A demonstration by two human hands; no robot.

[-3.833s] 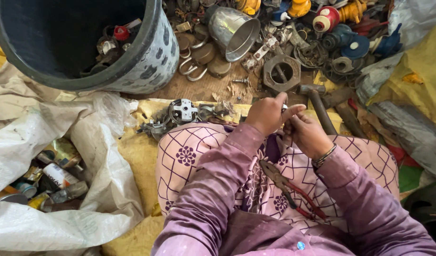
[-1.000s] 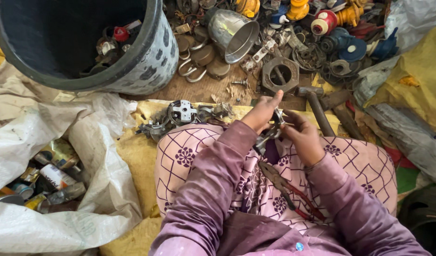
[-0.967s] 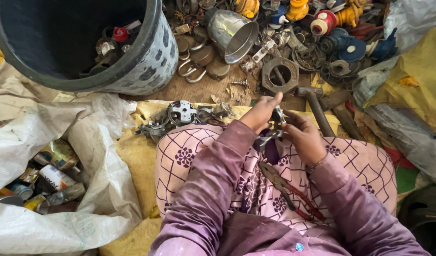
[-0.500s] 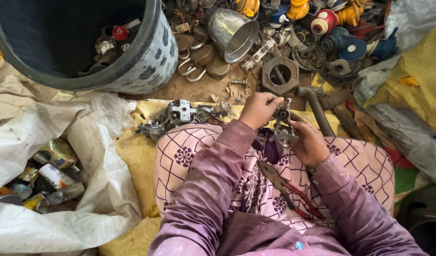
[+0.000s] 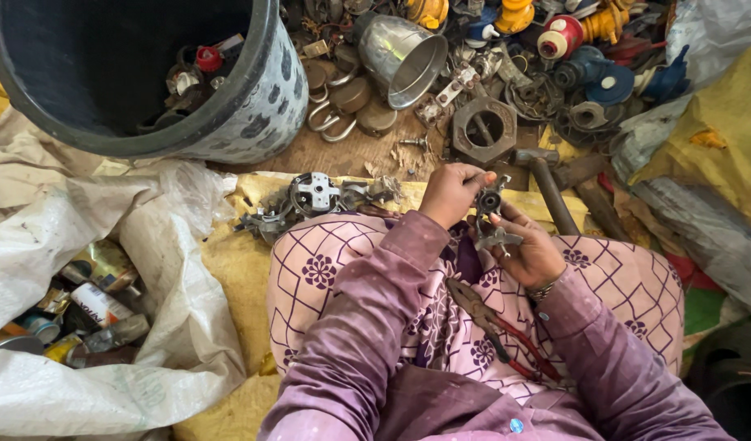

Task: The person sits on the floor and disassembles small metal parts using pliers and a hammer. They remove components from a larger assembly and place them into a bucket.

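I count two hands in view: one left hand [image 5: 451,193] and one right hand [image 5: 529,253]. I count one small metal part [image 5: 491,219] between them, one pair of pliers [image 5: 483,317] on the lap, one dark bucket [image 5: 228,114], one hammer [image 5: 547,186], one hexagonal metal block [image 5: 483,131] and one shiny metal cup [image 5: 400,55].

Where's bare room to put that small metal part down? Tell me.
Free: bare wood between the bucket and the hexagonal block; yellow sacking left of the lap. Crowded: the scrap heap above.
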